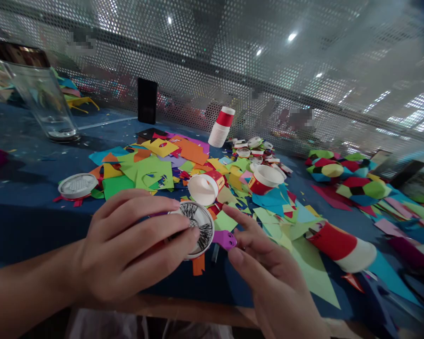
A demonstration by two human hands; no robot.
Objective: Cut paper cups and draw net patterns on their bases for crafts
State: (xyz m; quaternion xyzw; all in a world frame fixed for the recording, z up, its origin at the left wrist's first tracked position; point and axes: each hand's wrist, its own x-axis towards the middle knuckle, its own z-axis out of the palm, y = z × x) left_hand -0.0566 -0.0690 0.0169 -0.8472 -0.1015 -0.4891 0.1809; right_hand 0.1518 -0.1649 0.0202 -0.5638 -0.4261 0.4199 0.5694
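Note:
My left hand (137, 245) is closed around a paper-cup turtle (202, 221), its round white top marked with black pen strokes. The turtle's purple paper head (226, 239), with drawn eyes, points right, and an orange paper leg hangs below. My left fingers cover much of its left side. Beside the head is my right hand (265, 254), index finger stretched out and thumb apart from it; whether a fingertip touches the head I cannot tell. Just beyond the turtle a red-and-white paper cup (207, 187) lies tipped with its opening toward me.
Coloured paper scraps (151, 172) cover the middle of the blue table. Another cup-base piece (77, 185) lies left. A glass bottle (44, 94), a phone (147, 100) and stacked cups (222, 126) stand behind. A cut cup (342, 247) and a dark blue tool (376, 301) lie right.

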